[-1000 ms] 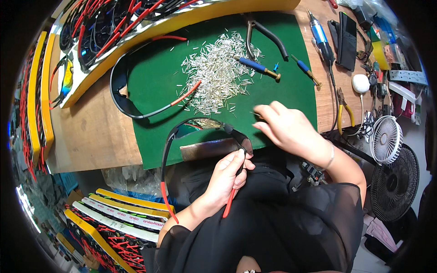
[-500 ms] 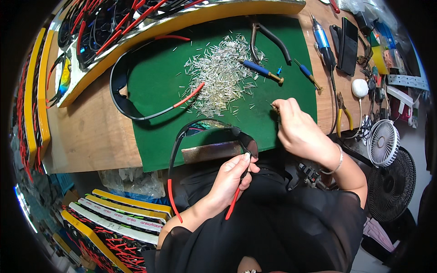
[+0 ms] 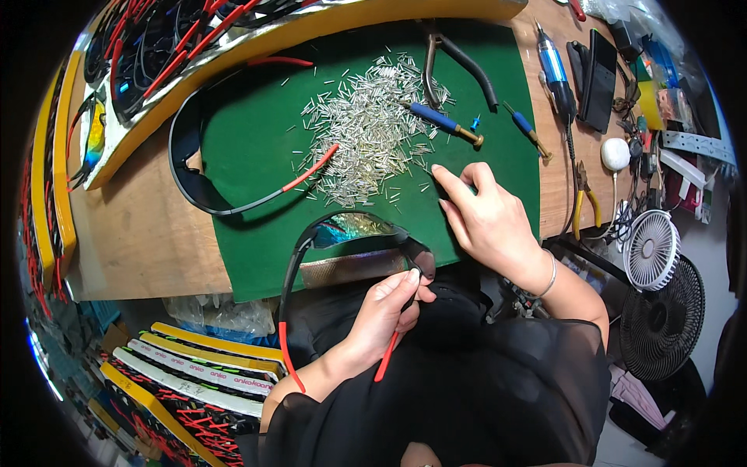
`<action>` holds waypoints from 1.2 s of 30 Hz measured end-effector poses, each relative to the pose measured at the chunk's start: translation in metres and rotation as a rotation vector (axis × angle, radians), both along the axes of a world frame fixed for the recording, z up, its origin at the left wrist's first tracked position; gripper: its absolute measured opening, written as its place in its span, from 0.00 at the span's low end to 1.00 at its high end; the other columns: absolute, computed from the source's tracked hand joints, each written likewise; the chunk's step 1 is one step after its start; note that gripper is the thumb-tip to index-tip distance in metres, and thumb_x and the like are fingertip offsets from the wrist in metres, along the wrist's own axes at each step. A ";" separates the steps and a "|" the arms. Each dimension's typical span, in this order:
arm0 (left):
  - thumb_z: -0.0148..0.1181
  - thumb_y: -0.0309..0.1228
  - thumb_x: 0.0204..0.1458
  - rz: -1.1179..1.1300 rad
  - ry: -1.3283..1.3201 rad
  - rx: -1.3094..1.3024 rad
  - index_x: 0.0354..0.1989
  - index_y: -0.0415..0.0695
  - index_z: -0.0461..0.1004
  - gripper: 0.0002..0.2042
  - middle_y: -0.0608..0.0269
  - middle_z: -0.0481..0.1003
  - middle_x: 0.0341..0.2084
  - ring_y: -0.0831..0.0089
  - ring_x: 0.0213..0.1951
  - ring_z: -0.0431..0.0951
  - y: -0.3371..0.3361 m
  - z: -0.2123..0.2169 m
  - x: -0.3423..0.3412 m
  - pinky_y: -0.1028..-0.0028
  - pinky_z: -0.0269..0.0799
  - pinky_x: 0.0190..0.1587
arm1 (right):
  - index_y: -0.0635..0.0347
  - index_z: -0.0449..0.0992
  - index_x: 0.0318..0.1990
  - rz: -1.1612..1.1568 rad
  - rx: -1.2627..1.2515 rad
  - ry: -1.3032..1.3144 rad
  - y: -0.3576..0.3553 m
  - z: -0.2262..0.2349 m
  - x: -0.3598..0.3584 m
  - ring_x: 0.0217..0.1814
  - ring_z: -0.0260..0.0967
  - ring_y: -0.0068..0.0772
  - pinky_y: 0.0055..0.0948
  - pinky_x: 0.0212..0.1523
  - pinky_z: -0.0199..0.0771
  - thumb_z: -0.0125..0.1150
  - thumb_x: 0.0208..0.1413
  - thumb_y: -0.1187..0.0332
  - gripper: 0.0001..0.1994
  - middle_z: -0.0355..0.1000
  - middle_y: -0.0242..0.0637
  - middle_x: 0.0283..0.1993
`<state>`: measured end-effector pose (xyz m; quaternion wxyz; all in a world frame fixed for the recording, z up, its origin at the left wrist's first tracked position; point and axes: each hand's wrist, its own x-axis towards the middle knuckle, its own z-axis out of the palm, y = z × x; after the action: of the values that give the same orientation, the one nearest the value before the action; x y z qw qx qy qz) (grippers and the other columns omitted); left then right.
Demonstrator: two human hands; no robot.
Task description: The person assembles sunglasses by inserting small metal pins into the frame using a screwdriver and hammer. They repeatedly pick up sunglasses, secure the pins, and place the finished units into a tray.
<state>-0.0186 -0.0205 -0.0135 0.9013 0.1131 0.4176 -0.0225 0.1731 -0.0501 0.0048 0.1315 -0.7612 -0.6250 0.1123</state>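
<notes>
My left hand (image 3: 387, 306) pinches a pair of sunglasses (image 3: 289, 294) at the hinge of one temple, near the mat's front edge. They have a black frame, red temple tips and a shiny coloured lens. Over the green mat (image 3: 498, 101), my right hand (image 3: 490, 214) is open, thumb and index finger apart, just right of a heap of small silvery metal pins (image 3: 366, 124). Another pair of sunglasses (image 3: 183, 175) lies left of the heap, one red tip resting on it. A blue-handled screwdriver (image 3: 443, 122) touches the heap's right side.
Black-handled pliers (image 3: 471, 66), a blue pushpin (image 3: 475, 122) and a second blue-handled screwdriver (image 3: 527, 128) lie on the mat. Along the right are a blue electric screwdriver (image 3: 554, 74), a phone (image 3: 599, 82), yellow pliers (image 3: 585, 201) and a white fan (image 3: 652, 249). A yellow-edged tray (image 3: 311, 31) of glasses borders the back.
My right hand has moved left toward the pins, and its closed fingers have spread apart. The left hand still grips the sunglasses, which have shifted only slightly. The view has shifted a little.
</notes>
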 end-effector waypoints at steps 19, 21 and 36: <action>0.45 0.36 0.58 -0.006 0.025 0.011 0.37 0.43 0.67 0.10 0.71 0.71 0.24 0.89 0.12 0.55 -0.001 0.000 0.001 0.88 0.49 0.14 | 0.60 0.66 0.47 -0.017 0.019 -0.103 0.007 -0.005 -0.007 0.25 0.68 0.33 0.27 0.22 0.71 0.56 0.46 0.71 0.18 0.61 0.40 0.32; 0.45 0.36 0.58 0.001 0.029 0.010 0.38 0.43 0.67 0.10 0.71 0.71 0.24 0.89 0.12 0.55 -0.001 0.000 0.001 0.88 0.49 0.14 | 0.60 0.66 0.47 -0.021 0.013 -0.109 0.008 -0.005 -0.007 0.25 0.68 0.33 0.27 0.21 0.71 0.56 0.47 0.71 0.18 0.61 0.40 0.32; 0.44 0.38 0.58 0.033 0.073 0.153 0.36 0.43 0.68 0.12 0.71 0.71 0.24 0.88 0.12 0.54 -0.014 -0.003 0.003 0.87 0.49 0.14 | 0.51 0.67 0.50 0.044 0.002 0.027 0.011 -0.005 0.002 0.23 0.68 0.40 0.32 0.21 0.70 0.54 0.48 0.72 0.18 0.60 0.43 0.31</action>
<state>-0.0161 -0.0342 -0.0165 0.8745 0.1739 0.4524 0.0202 0.1751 -0.0391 -0.0003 0.1382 -0.7456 -0.6398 0.1250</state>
